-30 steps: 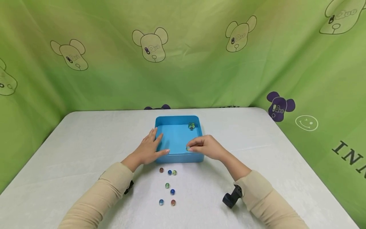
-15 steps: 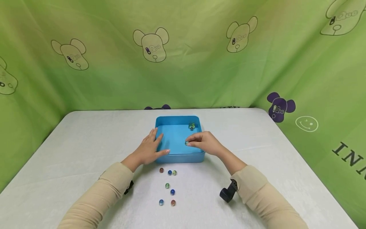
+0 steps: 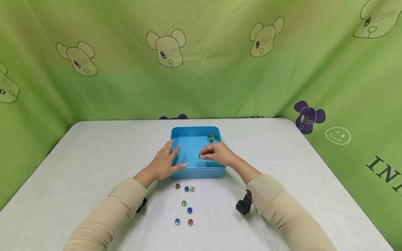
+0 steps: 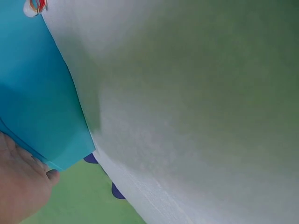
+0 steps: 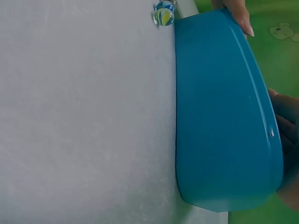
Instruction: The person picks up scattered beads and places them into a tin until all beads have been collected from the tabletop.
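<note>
A blue rectangular box (image 3: 198, 173) stands on the white table. My left hand (image 3: 161, 166) rests on its left rim with the fingers spread; the left wrist view catches part of that hand (image 4: 21, 186) against the box wall (image 4: 42, 88). Over the inside of the box, my right hand (image 3: 218, 153) pinches a small greenish glass marble (image 3: 200, 156) between thumb and fingertips. In the right wrist view the box's front wall (image 5: 215, 116) hides most of the right hand (image 5: 288, 116). Several glass marbles (image 3: 211, 138) sit clustered in the box's far right corner.
In front of the box lie several loose marbles: a brownish one (image 3: 177, 186), a yellow-green one (image 3: 192, 189), a green one (image 3: 184, 203), a dark blue one (image 3: 190, 210), a light blue one (image 3: 177, 221) and a reddish one (image 3: 190, 222). A green curtain (image 3: 201, 94) hangs behind the table.
My right hand has moved left and slightly away from me, carrying the marble from near the front rim farther over the box. The left hand keeps its place on the rim.
</note>
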### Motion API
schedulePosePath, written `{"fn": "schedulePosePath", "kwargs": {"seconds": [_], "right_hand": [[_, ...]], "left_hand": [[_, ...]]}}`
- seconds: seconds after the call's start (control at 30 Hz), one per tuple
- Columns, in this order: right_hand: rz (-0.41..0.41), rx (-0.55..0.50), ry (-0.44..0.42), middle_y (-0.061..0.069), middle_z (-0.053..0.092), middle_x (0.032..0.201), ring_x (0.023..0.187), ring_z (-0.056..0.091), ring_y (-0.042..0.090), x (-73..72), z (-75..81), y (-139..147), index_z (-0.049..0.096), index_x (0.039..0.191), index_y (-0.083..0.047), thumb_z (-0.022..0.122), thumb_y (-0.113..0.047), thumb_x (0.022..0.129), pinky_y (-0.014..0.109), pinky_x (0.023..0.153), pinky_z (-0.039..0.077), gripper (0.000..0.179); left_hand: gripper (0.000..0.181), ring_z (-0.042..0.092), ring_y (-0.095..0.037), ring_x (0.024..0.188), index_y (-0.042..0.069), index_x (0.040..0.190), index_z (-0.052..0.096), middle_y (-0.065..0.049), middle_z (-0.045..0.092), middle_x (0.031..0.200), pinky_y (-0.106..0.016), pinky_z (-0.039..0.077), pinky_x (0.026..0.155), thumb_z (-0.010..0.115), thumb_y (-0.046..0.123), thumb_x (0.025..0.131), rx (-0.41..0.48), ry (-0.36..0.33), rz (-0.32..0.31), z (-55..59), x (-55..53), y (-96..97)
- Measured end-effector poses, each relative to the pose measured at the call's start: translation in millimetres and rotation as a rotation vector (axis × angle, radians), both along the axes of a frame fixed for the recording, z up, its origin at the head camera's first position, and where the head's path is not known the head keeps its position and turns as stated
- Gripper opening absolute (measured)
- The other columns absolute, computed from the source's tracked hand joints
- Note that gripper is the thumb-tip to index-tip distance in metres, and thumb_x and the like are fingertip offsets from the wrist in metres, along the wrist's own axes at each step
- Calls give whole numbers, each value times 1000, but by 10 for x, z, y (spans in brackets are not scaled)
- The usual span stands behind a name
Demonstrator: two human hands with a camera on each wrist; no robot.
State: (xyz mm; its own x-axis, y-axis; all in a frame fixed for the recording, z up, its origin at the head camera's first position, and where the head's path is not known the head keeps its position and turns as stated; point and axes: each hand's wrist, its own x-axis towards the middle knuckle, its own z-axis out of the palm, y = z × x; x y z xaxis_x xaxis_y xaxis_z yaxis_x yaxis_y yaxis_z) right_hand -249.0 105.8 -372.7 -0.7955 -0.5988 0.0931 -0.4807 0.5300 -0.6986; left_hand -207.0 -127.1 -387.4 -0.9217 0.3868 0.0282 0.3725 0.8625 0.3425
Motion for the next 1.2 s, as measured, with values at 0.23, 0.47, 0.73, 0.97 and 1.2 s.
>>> {"fn": "schedulePosePath", "kwargs": {"seconds": [0.23,0.47,0.73,0.97,1.2], "right_hand": [[37,163,94,1,64,91,85,58,14,-102,-11,-92,67,93,-7,60,-16,81,27,72,46,17],[81,296,150,3,64,87,80,58,13,-172,-19,-211,67,92,-4,61,-10,80,26,70,46,15],[85,356,158,2,64,86,81,58,13,-170,-70,-286,68,90,-4,61,-5,79,26,72,45,13],[86,375,197,4,64,88,83,59,15,-169,-60,-292,67,92,-3,61,-4,79,28,73,45,15],[84,318,195,6,64,93,89,58,19,-145,11,-220,66,96,-1,59,-4,80,30,76,45,17]], "left_hand": [[80,-5,-28,129,6,138,20,-15,-3,143,-48,10,99,39,59,81,3,-2,-3,17,6,5],[80,-4,-29,129,6,137,20,-16,-3,143,-48,10,99,40,59,81,0,3,-1,11,-3,8],[85,-4,-29,129,4,137,21,-16,-3,142,-50,8,99,36,64,79,51,13,-17,5,5,-2],[85,-4,-29,129,2,136,23,-18,-1,142,-49,9,99,36,63,79,45,30,-21,52,20,1],[80,-6,-28,129,6,138,19,-15,-5,142,-47,9,100,40,59,81,-8,-2,0,0,-18,-5]]}}
